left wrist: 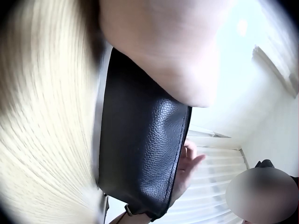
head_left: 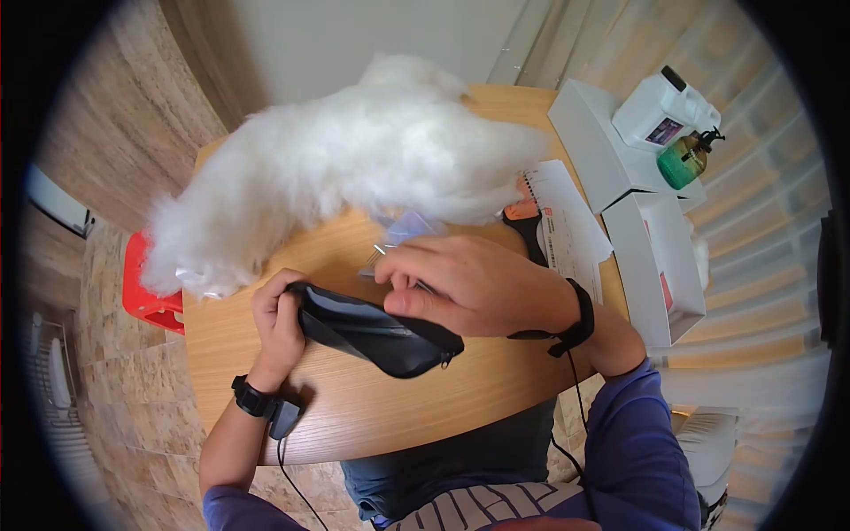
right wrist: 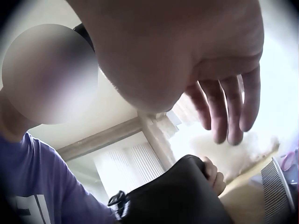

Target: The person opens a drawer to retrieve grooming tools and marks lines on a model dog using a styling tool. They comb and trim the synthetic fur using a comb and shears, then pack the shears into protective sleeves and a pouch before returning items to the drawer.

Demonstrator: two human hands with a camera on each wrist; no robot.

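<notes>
A black leather-like pouch (head_left: pixel 381 334) lies tilted above the wooden table, its top gaping and a zip pull at its right end. My left hand (head_left: pixel 279 323) grips the pouch's left end, thumb near the opening. Over the right part of the opening hovers my right hand (head_left: pixel 478 283), its fingers loosely bent. In the right wrist view the fingers (right wrist: pixel 217 109) hang down with nothing visible in them; the thumb tip is hidden. A fine-toothed comb (right wrist: pixel 275 191) is beyond that hand. The left wrist view shows the pouch's grained side (left wrist: pixel 145 149).
A large white fluffy mass (head_left: pixel 381 150) spans the table's (head_left: pixel 354 416) back. To the right are an orange-and-black tool (head_left: pixel 524 221), papers (head_left: pixel 567 230), white boxes (head_left: pixel 642 265), a white jug (head_left: pixel 651 111) and a green spray bottle (head_left: pixel 682 162). A red stool (head_left: pixel 146 288) stands left.
</notes>
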